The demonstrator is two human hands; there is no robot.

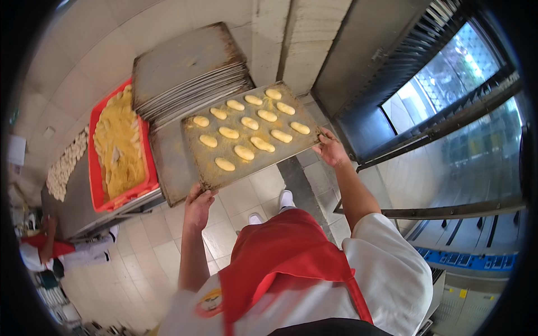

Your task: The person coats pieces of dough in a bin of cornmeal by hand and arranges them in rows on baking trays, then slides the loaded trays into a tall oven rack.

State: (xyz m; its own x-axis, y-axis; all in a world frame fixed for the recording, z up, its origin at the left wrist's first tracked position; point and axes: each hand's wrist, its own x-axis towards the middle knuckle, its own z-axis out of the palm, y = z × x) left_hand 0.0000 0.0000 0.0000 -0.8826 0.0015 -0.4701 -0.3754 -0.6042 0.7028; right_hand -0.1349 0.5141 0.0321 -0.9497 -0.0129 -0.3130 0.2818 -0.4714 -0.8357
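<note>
Both of my hands hold a flat metal baking tray in front of me. Several oval dough pieces, coated in yellow crumbs, lie on it in loose rows. My left hand is closed on the tray's near left corner. At the near right corner, my right hand grips the edge with the thumb on top. The tray's left part overlaps another, bare baking tray lying on the table; whether the two touch, I cannot tell.
A tall stack of trays stands behind left. Beside it, a red crate holds yellow crumbs and dough. White dough pieces lie further left. At right is a metal rack cabinet with its glazed door open. Another person works far left.
</note>
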